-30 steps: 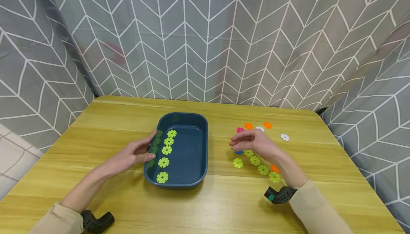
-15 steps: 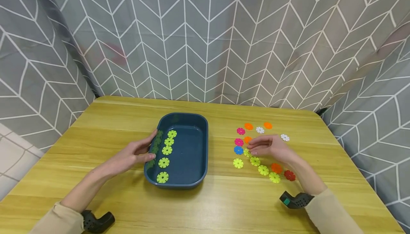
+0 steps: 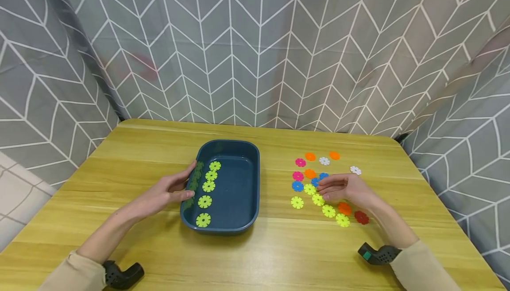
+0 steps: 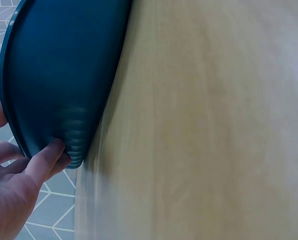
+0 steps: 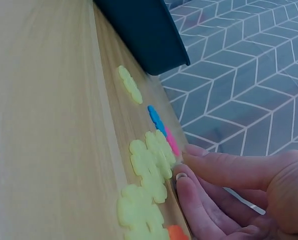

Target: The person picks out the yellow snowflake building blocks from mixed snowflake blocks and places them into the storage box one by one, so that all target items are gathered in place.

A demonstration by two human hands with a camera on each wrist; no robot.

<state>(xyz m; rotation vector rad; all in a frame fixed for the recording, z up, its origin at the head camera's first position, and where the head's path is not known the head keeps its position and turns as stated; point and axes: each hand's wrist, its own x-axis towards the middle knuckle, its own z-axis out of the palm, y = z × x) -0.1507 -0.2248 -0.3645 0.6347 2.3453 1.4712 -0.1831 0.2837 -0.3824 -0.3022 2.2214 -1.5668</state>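
My left hand [image 3: 166, 190] holds the left wall of a dark blue plastic tub [image 3: 241, 193], thumb at the rim and fingers outside; the left wrist view shows fingertips [image 4: 52, 150] on the outer wall. Several yellow-green notched discs [image 3: 205, 201] form a column along the tub's left side. Over the loose discs on the right, my right hand [image 3: 345, 189] has loosely bent fingers. Its fingertips are beside a yellow disc [image 3: 318, 199] and a blue disc [image 3: 315, 182]. In the right wrist view, thumb and fingers [image 5: 191, 197] are close to yellow discs [image 5: 147, 170], with no disc visible between them.
Around the right hand lie pink [image 3: 300, 162], orange [image 3: 310, 173], white [image 3: 355, 170] and dark red [image 3: 361, 217] discs. A lone yellow disc [image 3: 296, 202] lies nearer the tub. Patterned curtains [image 3: 255, 52] hang behind the wooden table [image 3: 263, 264].
My right hand has moved right across the loose discs, uncovering pink, orange, blue and yellow ones on its left. The left hand and tub have stayed put.
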